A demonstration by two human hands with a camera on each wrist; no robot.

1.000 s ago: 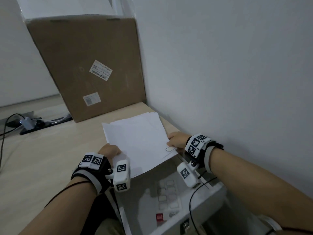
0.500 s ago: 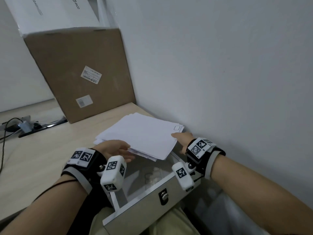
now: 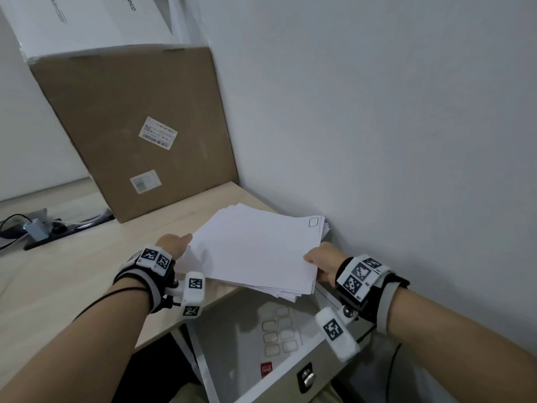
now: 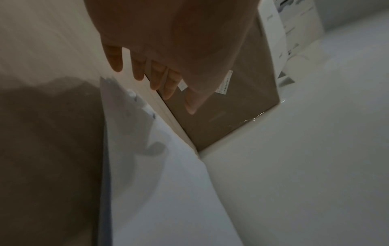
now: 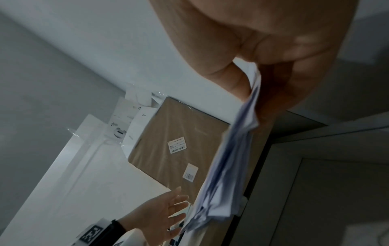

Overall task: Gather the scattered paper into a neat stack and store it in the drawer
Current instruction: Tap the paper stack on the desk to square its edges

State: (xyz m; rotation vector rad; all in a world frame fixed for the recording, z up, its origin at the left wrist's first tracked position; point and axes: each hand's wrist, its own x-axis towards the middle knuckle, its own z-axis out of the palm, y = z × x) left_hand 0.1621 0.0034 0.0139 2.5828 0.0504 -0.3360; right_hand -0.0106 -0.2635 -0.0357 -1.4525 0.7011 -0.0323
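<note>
A stack of white paper (image 3: 258, 251) is held slightly raised, over the desk's corner and the back of the open drawer (image 3: 290, 370). My right hand (image 3: 315, 258) pinches its right edge, thumb on top; the right wrist view shows the sheets (image 5: 231, 149) fanning out of that pinch (image 5: 252, 86). Beside the stack's left edge is my left hand (image 3: 177, 242), fingers straight and spread (image 5: 166, 214). In the left wrist view those fingers (image 4: 151, 78) hold nothing, with the paper (image 4: 168, 183) below them. The drawer holds a sheet printed with rounded boxes and a small red item (image 3: 266, 370).
A large cardboard box (image 3: 139, 126) leans at the back of the wooden desk (image 3: 72, 271), with a white box (image 3: 87, 18) on top. The wall (image 3: 377, 141) runs close along the right. Cables and an adapter (image 3: 35, 231) lie at the far left.
The stack lay flat on the desk under both hands; it is now lifted and turned, its near edge over the drawer. My left hand has let go and opened beside it.
</note>
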